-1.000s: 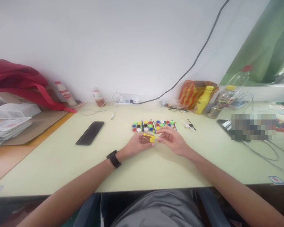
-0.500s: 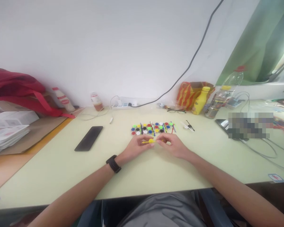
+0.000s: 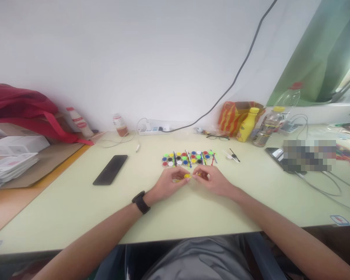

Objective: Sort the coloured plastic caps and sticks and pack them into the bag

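My left hand (image 3: pixel 169 182) and my right hand (image 3: pixel 212 179) meet over the pale green table (image 3: pixel 76 202), both pinching a small yellow disc on a thin yellow stick (image 3: pixel 187 176). The fingers of both hands are curled around it. Just beyond the hands lies a cluster of several small coloured discs and sticks (image 3: pixel 188 157) in blue, red, green, yellow, black and white. A black stick with a white piece (image 3: pixel 232 155) lies to their right. A black watch (image 3: pixel 140 202) is on my left wrist.
A black phone (image 3: pixel 110 175) lies left of the hands. Along the wall stand bottles (image 3: pixel 121 124), a power strip (image 3: pixel 153 127), glasses (image 3: pixel 218 136), an orange bag (image 3: pixel 236 114) and a yellow bottle (image 3: pixel 246 124). A red bag (image 3: pixel 23 107) and boxes sit at the left.
The yellow piece has turned from tilted to nearly level and both hands have closed in tighter around it. The camera has dipped slightly.
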A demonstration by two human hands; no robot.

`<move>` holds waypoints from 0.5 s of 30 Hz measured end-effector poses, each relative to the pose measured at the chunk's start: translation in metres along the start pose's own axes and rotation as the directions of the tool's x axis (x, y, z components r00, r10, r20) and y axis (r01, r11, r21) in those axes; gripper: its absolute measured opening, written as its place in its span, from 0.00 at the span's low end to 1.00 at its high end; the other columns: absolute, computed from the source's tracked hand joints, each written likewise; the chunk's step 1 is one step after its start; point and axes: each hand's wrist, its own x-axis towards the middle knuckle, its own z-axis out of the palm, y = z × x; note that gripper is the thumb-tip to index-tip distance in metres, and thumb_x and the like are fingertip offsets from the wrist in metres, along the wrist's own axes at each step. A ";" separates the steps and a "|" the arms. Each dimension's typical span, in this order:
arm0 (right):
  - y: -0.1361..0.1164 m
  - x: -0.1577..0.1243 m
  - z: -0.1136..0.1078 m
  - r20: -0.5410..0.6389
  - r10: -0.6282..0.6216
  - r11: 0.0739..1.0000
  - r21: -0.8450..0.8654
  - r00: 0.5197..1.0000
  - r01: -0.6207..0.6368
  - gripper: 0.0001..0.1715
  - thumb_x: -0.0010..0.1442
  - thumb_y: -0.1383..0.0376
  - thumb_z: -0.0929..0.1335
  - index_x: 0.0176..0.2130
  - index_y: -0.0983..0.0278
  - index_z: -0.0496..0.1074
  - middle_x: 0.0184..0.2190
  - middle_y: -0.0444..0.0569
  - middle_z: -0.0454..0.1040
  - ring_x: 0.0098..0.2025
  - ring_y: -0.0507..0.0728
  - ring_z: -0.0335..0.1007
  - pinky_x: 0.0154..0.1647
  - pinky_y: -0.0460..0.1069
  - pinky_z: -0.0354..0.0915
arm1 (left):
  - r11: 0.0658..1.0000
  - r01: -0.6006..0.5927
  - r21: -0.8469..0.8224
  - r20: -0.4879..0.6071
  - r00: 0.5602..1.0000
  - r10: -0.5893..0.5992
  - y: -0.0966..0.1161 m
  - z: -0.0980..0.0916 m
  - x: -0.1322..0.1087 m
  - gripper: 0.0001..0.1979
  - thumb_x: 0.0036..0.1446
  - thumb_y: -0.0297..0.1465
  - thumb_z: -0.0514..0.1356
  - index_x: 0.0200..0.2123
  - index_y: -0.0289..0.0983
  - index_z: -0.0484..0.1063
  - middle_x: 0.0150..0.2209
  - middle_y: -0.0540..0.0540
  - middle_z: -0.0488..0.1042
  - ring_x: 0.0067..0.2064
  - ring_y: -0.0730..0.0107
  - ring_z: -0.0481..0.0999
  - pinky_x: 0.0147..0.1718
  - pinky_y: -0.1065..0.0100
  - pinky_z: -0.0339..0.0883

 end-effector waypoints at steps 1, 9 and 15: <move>-0.001 0.000 -0.001 0.006 -0.003 1.000 -0.001 1.000 0.003 0.09 0.67 0.59 0.68 0.39 0.62 0.73 0.26 0.42 0.69 0.26 0.52 0.60 0.28 0.47 0.57 | 1.000 -0.011 0.008 0.007 1.000 0.011 0.000 0.000 -0.001 0.13 0.62 0.38 0.67 0.45 0.35 0.81 0.42 0.41 0.82 0.42 0.63 0.82 0.47 0.63 0.78; -0.007 0.000 -0.006 0.035 0.004 0.995 0.099 0.999 -0.008 0.12 0.70 0.57 0.66 0.43 0.62 0.74 0.27 0.43 0.69 0.29 0.53 0.63 0.28 0.47 0.58 | 0.999 -0.024 0.027 -0.027 0.999 0.025 0.006 -0.003 0.001 0.11 0.59 0.36 0.70 0.38 0.33 0.81 0.35 0.44 0.82 0.35 0.67 0.80 0.41 0.65 0.78; -0.005 0.002 -0.007 0.005 0.033 0.980 0.196 0.999 -0.033 0.16 0.70 0.53 0.67 0.44 0.62 0.74 0.33 0.46 0.72 0.34 0.54 0.66 0.34 0.49 0.64 | 0.986 0.045 -0.160 0.003 0.999 -0.045 0.009 -0.002 0.000 0.13 0.60 0.38 0.70 0.41 0.34 0.79 0.40 0.41 0.81 0.41 0.64 0.81 0.45 0.63 0.76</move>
